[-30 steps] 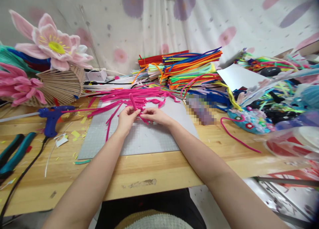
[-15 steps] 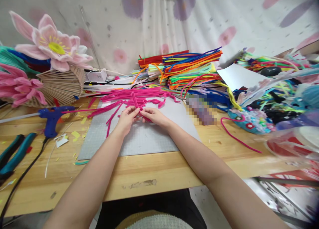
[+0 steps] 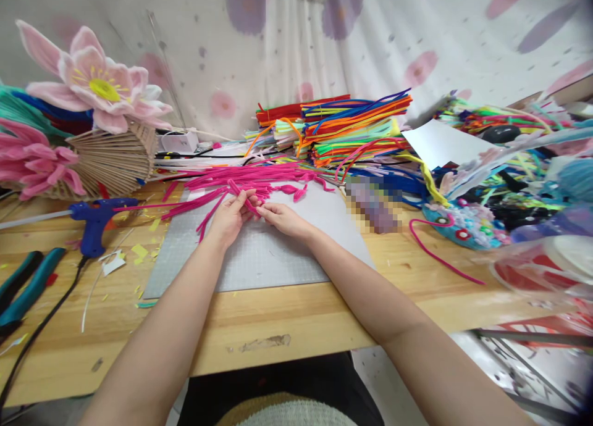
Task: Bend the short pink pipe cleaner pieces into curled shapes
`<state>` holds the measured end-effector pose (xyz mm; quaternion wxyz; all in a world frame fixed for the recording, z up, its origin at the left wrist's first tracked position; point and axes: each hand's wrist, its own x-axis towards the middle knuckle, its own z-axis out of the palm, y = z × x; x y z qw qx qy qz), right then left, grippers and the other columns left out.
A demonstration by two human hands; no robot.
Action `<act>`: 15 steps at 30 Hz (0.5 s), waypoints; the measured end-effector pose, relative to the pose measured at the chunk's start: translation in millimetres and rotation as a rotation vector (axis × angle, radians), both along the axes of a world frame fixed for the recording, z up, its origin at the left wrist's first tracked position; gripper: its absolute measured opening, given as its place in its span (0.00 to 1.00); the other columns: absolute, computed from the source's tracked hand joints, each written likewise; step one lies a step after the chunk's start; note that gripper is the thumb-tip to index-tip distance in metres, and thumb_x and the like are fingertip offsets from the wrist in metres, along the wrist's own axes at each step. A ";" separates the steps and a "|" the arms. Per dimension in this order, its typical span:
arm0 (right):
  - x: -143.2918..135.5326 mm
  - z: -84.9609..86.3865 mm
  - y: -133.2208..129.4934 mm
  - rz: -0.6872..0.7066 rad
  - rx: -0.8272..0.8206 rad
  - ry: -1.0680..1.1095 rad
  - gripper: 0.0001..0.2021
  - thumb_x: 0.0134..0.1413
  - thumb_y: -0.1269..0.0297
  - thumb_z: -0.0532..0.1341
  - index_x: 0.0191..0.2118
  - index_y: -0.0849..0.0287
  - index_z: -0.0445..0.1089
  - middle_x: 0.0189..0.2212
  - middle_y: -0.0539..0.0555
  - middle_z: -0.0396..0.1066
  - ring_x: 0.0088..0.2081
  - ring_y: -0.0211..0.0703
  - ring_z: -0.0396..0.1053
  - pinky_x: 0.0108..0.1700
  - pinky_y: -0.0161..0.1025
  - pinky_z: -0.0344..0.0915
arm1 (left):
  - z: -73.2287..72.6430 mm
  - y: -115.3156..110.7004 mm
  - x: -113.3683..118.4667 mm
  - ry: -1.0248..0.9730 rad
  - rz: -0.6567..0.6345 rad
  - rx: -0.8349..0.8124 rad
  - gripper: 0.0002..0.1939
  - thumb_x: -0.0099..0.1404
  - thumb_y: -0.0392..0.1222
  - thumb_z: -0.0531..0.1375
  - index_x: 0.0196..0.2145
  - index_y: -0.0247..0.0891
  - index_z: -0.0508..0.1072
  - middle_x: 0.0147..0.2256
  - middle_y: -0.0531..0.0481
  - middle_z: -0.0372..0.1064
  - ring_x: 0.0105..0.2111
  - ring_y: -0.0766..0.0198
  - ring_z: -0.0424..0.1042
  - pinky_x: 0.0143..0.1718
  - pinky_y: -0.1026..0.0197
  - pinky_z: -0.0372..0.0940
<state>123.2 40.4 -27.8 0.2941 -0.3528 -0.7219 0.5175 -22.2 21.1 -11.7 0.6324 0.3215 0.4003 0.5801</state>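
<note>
My left hand (image 3: 233, 217) is closed on a folded bundle of hot-pink pipe cleaners (image 3: 233, 186), whose upper end sticks out above the fingers toward the upper left. The thumb and fingers of my right hand (image 3: 283, 218) pinch the lower end of the same pink pipe cleaners. Both hands are close together over the grey cutting mat (image 3: 278, 268). Just beyond them lies a heap of loose pink pipe cleaners (image 3: 250, 174). Twisted pink petal shapes (image 3: 299, 194) rest to the right of the heap.
Left on the wooden table stand a blue glue gun (image 3: 95, 228), teal-handled pliers (image 3: 32, 290) and a pink fuzzy flower (image 3: 102, 86). Stacked coloured pipe cleaners (image 3: 356, 126) fill the back. A decorated blue piece (image 3: 467, 225) and a red-and-white tub (image 3: 551, 262) sit right.
The pink bundle has tilted from nearly upright toward the upper left. My left hand has shifted slightly left and turned with it; my right hand has moved slightly left.
</note>
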 end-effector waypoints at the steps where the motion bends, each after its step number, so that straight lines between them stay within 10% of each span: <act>1: -0.8 -0.2 0.4 -0.007 -0.001 -0.015 0.16 0.56 0.55 0.51 0.28 0.62 0.65 0.18 0.45 0.56 0.21 0.31 0.52 0.26 0.32 0.51 | -0.8 0.9 0.4 -0.008 0.027 0.000 0.11 0.57 0.46 0.61 0.33 0.35 0.73 0.28 0.49 0.73 0.31 0.66 0.74 0.35 0.64 0.67; 15: -17.5 6.4 -14.0 -0.111 0.262 -0.218 0.14 0.56 0.60 0.52 0.23 0.61 0.63 0.19 0.47 0.60 0.25 0.33 0.58 0.31 0.33 0.51 | 1.2 9.0 -6.6 -0.208 0.316 -0.186 0.10 0.63 0.37 0.55 0.24 0.34 0.70 0.22 0.53 0.70 0.24 0.72 0.71 0.33 0.68 0.67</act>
